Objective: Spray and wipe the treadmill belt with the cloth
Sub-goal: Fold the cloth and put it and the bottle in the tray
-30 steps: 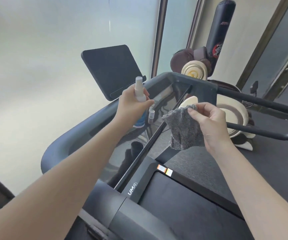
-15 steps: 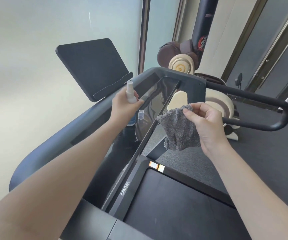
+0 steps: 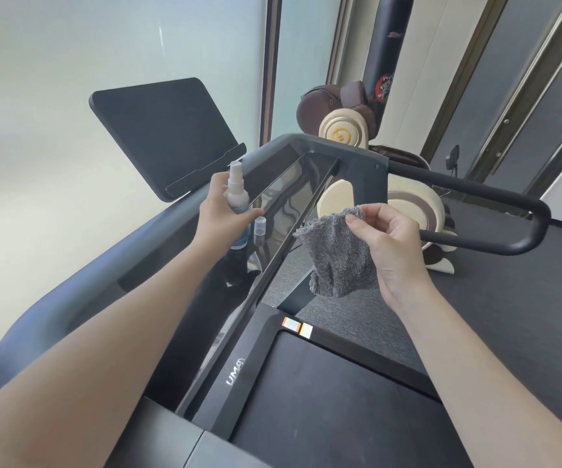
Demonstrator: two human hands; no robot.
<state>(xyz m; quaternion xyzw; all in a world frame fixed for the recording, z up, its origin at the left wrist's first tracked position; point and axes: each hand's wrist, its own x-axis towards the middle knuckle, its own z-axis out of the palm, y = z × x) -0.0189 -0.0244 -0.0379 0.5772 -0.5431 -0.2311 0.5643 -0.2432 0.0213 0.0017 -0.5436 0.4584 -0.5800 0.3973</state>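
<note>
My left hand (image 3: 220,217) grips a small spray bottle (image 3: 236,194) with a white nozzle and bluish body, held upright over the treadmill's glossy console (image 3: 283,201). Its clear cap (image 3: 259,230) stands on the console just right of the bottle. My right hand (image 3: 391,244) pinches a grey fluffy cloth (image 3: 338,258) by its top edge; the cloth hangs down above the front of the treadmill. The black treadmill belt (image 3: 333,410) lies below, between my forearms, with a "UMAY" mark on its front cover.
A dark tablet holder (image 3: 164,133) rises from the console at left. The black handrail (image 3: 495,217) loops out to the right. Behind stand a cream and brown massage chair (image 3: 343,130) and a black punching bag (image 3: 391,55). Grey carpet (image 3: 526,298) lies right of the treadmill.
The view has tilted down a little, showing more belt. My left hand has lifted the bottle slightly and turned it. The right hand still holds the hanging cloth in about the same place.
</note>
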